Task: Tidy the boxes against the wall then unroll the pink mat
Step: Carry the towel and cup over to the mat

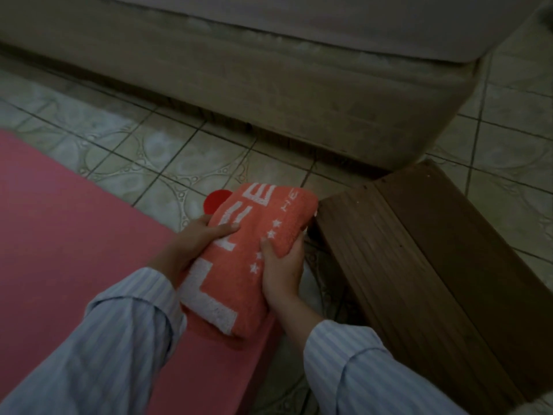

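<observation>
The head camera looks down in dim light at a person's two hands, both in pale blue striped sleeves (125, 339), holding a folded orange towel (239, 265) with large white block letters and a row of small white stars. The left hand (194, 244) grips the towel's left edge, its thumb lying across the top face and the fingers (200, 223) curled underneath. The right hand (282, 271) grips the towel's right edge, thumb on top near the stars and fingers wrapped around the side. The towel is held just above the near right corner of the pink mat (65, 235), which lies unrolled and flat on the floor, filling the lower left of the view. A small red rounded object (216, 200) shows just behind the towel's far end; what it is cannot be told. The floor (167, 151) is covered in pale tiles with circular patterns. To the right of the hands, close beside the towel, stands a dark brown wooden step (425, 259) with a grooved top. Across the top of the view runs the base of a bed (269, 94) in beige fabric, with a mattress (359, 22) above it.
</observation>
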